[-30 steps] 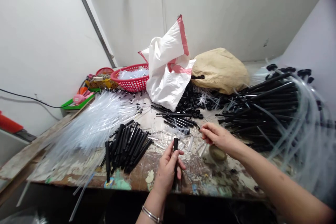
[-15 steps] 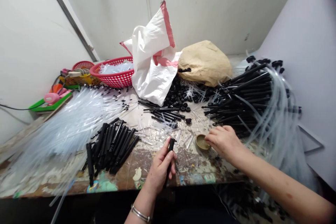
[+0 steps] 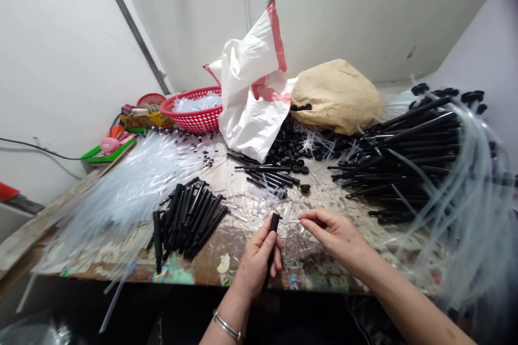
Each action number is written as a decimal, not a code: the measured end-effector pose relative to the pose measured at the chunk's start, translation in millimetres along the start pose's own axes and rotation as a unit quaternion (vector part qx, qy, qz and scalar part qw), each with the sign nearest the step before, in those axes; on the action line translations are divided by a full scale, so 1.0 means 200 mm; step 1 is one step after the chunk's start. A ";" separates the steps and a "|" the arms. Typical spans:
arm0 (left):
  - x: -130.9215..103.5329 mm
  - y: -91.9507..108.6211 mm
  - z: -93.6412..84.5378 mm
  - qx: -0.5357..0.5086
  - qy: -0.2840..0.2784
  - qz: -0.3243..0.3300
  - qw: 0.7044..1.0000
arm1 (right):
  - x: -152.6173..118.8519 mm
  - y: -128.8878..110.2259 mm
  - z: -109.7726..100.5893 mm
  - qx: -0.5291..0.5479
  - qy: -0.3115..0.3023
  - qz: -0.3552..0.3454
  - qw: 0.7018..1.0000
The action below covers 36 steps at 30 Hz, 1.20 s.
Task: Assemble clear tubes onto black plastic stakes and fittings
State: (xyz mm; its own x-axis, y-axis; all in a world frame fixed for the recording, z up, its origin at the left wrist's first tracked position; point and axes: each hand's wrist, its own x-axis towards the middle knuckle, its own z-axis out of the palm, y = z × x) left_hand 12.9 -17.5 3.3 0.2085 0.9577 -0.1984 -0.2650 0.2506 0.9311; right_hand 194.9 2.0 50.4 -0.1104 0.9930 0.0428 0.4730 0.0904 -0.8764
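Note:
A short black tube (image 3: pixel 275 222) with a small side nub at its top stands up out of my left hand (image 3: pixel 259 259), whose fingers wrap round it. Close by on the right, my right hand (image 3: pixel 332 234) pinches a thin clear tube (image 3: pixel 292 221) between thumb and forefinger. The clear tube points left at the nub of the black tube; whether they touch I cannot tell. A bundle of similar black tubes (image 3: pixel 188 221) lies on the table to the left of my left hand.
Long clear tubes (image 3: pixel 117 188) cover the left side. Behind are a red basket (image 3: pixel 194 118), a white sack (image 3: pixel 251 102) and a tan bag (image 3: pixel 338 97). Black rods (image 3: pixel 416 145) with draped clear tubing (image 3: pixel 481 215) fill the right. Small black caps (image 3: pixel 297 166) lie mid-table.
My right hand has moved left from the small round dish to beside the black tube, and a thin clear tube now shows in its fingers. The dish no longer shows. The view has swung left.

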 end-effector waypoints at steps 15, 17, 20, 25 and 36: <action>-0.01 0.00 0.02 -0.011 0.043 -0.013 0.999 | 0.02 0.01 0.03 -0.038 0.031 -0.064 0.997; -0.01 0.00 0.02 -0.010 0.043 -0.012 0.999 | 0.03 0.02 0.04 -0.040 0.031 -0.068 0.996; -0.01 0.00 0.01 -0.010 0.043 -0.010 0.999 | 0.03 0.01 0.04 -0.042 0.025 -0.077 0.996; -0.01 -0.01 0.01 -0.014 0.051 0.000 0.999 | 0.02 0.01 0.03 -0.051 0.035 -0.079 0.995; -0.02 -0.01 0.01 -0.012 0.050 0.002 0.999 | 0.03 0.02 0.07 -0.058 0.026 -0.093 0.994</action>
State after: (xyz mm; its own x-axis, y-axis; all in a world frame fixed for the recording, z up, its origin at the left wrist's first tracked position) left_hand 14.5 -21.6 3.8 0.1132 0.9677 -0.2253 -0.2884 0.2490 0.9246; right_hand 183.7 7.1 40.0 -0.1618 0.9607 0.2257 0.5458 0.2777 -0.7906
